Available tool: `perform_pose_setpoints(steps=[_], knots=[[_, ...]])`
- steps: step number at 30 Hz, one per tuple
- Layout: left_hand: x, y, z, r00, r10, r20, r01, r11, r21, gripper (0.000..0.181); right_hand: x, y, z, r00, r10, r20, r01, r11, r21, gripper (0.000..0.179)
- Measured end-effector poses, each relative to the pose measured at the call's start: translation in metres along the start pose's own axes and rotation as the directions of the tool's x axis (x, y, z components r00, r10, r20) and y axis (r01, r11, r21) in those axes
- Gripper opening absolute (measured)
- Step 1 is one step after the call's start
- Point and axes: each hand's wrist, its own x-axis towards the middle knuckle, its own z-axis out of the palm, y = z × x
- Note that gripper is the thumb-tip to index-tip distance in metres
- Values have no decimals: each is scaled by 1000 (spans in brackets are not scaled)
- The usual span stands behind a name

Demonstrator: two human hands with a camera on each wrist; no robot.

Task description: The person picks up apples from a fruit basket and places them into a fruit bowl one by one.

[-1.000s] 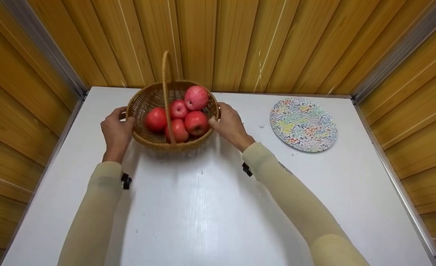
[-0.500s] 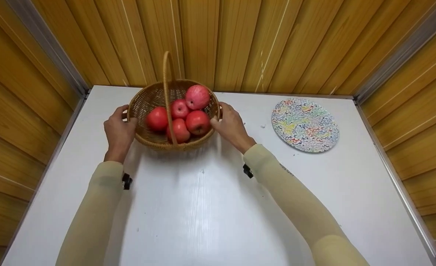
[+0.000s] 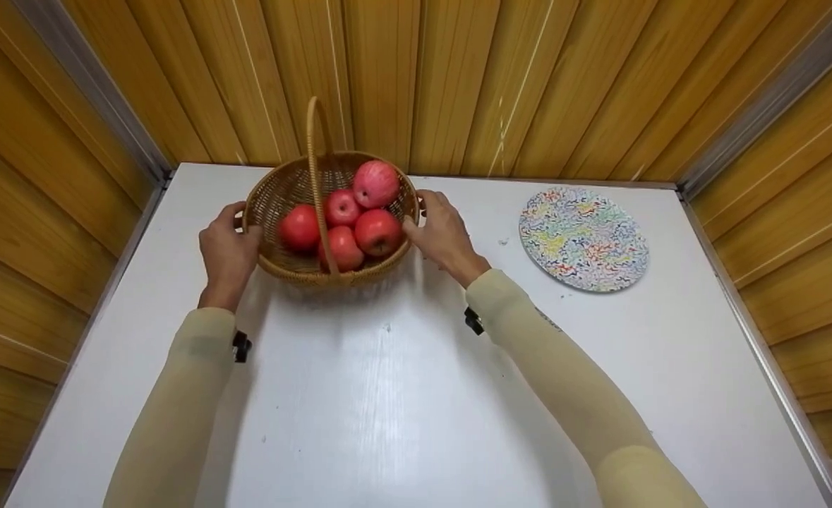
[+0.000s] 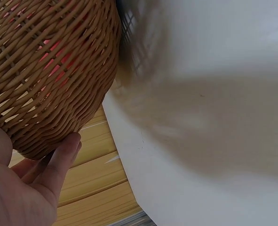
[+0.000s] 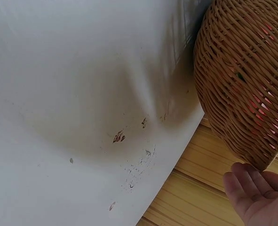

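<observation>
The left hand [image 3: 226,248] grasps the basket [image 3: 296,276] at its left rim, fingers [image 4: 59,162] outside; the right hand [image 3: 445,231] meets its right rim, grip unclear.

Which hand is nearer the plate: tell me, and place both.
Right. The right hand is at the right side of the basket, left of the plate; the left hand is at the opposite side, with the basket between it and the plate.
</observation>
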Motion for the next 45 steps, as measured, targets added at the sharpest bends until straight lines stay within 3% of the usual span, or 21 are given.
perform_pose_setpoints(steps=[8,19,31,37,45], knots=[[-1,-2,-1,1000,16,8,-16,1000,17,48,6,0,-3,988,-151,-23,149,985,-82,57],[0,4,2,999,31,13,-32,999,39,48,22,-6,-4,927,-376,1,373,919,-130,65],[-7,-1,-4,999,36,1,-36,998,57,49,36,-16,8,918,-384,101,396,902,-169,66],[-4,0,-3,998,69,-14,-68,996,63,48,42,-23,9,920,-373,118,391,888,-244,63],[-2,4,0,998,65,7,-66,995,72,48,48,-33,7,922,-305,238,365,890,-273,59]])
